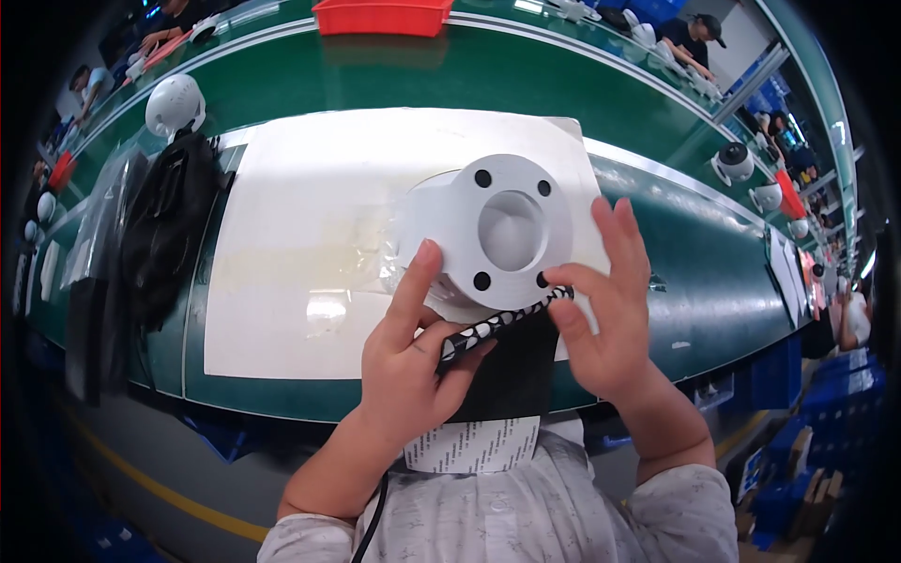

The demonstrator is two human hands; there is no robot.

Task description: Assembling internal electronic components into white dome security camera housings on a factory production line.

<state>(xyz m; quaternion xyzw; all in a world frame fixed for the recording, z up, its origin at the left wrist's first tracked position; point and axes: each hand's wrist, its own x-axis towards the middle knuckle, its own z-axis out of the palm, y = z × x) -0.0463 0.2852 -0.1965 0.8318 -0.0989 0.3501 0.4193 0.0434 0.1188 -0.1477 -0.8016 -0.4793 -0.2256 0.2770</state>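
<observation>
A white round housing [556, 211] with a ring-shaped face and a domed hollow in its middle lies on the white mat. Several small black round pads sit on the ring, one of them a black pad [482, 281] at its lower left. My left hand [405, 361] is closed on a bent black sheet of round pads [502, 324], whose curled edge shows white spots; its index finger reaches up onto the housing. My right hand [605, 324] has its fingers spread, with the index fingertip touching a pad at the ring's lower right. Its thumb is close to the sheet's end.
Under the housing is a white mat [282, 253] on the green table. At left lie a black pouch [169, 230], clear plastic bags and a white camera-like dome [175, 105]. A red bin [383, 17] stands at the far side. Other people work beyond.
</observation>
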